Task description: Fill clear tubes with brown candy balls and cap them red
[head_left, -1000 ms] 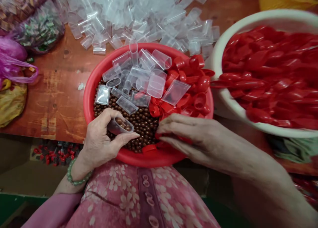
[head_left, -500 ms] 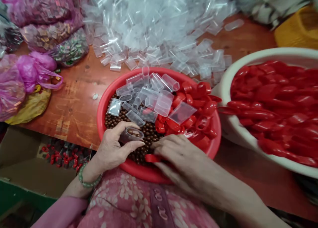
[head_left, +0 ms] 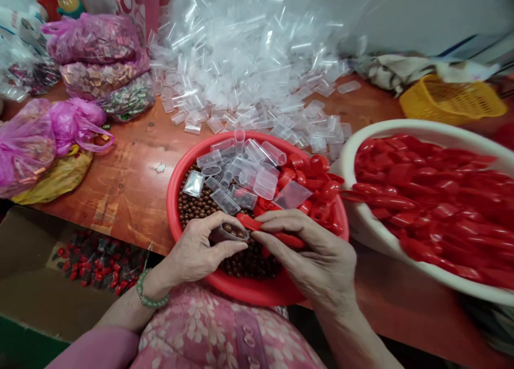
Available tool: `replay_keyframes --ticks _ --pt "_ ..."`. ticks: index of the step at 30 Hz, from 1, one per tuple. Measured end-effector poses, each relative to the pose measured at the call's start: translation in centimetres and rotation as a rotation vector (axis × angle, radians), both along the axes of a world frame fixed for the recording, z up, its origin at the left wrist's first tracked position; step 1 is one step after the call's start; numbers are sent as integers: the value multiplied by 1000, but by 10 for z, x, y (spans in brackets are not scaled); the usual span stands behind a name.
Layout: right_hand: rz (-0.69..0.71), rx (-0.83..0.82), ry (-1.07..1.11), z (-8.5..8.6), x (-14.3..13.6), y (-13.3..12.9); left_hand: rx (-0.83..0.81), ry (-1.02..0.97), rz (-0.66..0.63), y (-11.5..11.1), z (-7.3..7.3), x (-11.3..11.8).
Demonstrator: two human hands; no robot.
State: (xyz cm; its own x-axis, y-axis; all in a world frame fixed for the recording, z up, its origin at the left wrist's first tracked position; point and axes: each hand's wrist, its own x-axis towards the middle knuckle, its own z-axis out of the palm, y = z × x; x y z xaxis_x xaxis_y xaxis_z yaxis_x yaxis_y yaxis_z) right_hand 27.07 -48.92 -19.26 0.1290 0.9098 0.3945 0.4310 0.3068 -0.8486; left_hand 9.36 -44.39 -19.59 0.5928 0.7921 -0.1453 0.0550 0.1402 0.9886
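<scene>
My left hand (head_left: 195, 251) is closed around a clear plastic tube (head_left: 217, 234) with several brown balls showing at its open end. In my right hand (head_left: 321, 256) a red plastic cap (head_left: 287, 239) is pinched between fingers and thumb. Its tip is close to the mouth of the tube; whether they touch I cannot tell. Both hands are over a red basin (head_left: 173, 197). Loose brown balls (head_left: 247, 264) cover the bottom, empty clear tubes (head_left: 265, 181) lie on them, and red caps (head_left: 321, 189) are heaped on the right side.
A white tub (head_left: 349, 160) of red plastic pieces stands at the right. Behind the basin rises a big pile of clear tubes (head_left: 249, 63). Pink bags (head_left: 96, 39) sit at the left, a yellow basket (head_left: 450, 98) at the back right. Below left is a cardboard box (head_left: 28, 262) with red-capped pieces.
My right hand has come up from the basin with a red cap and brought it to the tube. My left hand still holds the tube. The view has tilted up.
</scene>
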Motion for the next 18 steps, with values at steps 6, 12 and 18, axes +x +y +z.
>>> replay_keyframes --ticks 6,12,18 --pt "-69 148 63 0 -9 -3 -43 -14 -22 1 -1 2" --pt "148 238 -85 -4 -9 -6 -52 -116 -68 2 1 0" --pt "266 231 -241 -1 4 -6 -34 -113 -141 4 3 -3"
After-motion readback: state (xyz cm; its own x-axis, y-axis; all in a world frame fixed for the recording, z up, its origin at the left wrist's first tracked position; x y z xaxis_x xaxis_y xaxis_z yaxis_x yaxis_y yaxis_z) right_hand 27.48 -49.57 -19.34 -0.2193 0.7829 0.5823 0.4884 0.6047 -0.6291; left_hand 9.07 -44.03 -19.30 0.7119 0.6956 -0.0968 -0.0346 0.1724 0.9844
